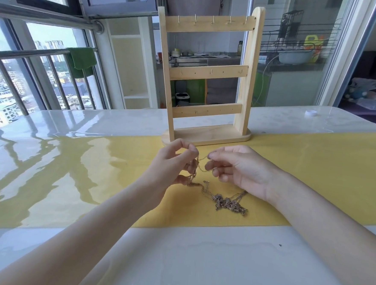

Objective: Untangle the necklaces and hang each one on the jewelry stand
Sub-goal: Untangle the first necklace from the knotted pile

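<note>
The necklaces [227, 202], thin gold-toned chains, lie knotted in a clump on the yellow mat [314, 173], with strands rising toward 11 o'clock into both hands. The left hand [172, 165] pinches a strand at its fingertips, other fingers curled round more chain. The right hand [236, 168] pinches the same fine chain between thumb and forefinger. How many chains there are is hard to make out. At 12 o'clock stands the pale wooden jewelry stand [207, 72], upright, three crossbars with small hooks, on the glossy white table [196, 265].
</note>
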### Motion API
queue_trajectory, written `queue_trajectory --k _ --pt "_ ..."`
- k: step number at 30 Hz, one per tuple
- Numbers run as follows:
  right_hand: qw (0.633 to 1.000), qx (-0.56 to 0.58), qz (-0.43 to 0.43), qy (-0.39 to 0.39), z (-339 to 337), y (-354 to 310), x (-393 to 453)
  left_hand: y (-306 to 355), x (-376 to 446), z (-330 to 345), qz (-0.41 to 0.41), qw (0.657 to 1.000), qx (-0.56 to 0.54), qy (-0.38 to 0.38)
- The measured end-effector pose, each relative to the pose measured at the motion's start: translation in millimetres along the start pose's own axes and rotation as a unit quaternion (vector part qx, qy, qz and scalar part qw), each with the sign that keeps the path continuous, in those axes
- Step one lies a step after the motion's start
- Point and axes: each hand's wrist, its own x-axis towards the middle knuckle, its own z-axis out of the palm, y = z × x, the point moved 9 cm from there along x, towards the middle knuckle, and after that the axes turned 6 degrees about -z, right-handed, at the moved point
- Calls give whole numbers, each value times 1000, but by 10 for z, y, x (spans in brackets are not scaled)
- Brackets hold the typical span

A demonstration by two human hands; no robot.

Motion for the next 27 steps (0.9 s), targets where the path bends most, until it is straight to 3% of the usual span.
queue_trajectory --k 7,17,23,27 --pt "993 -91 -28 -63 108 -64 -48 78 -15 -27 34 999 -12 10" --pt "999 -44 14 -20 45 26 -23 22 -16 25 20 999 27 6" --pt "998 -48 12 -33 58 29 -20 -28 10 -73 7 998 6 60" --pt "1000 -10 29 -1 16 76 -12 -63 32 -83 -8 998 18 54"
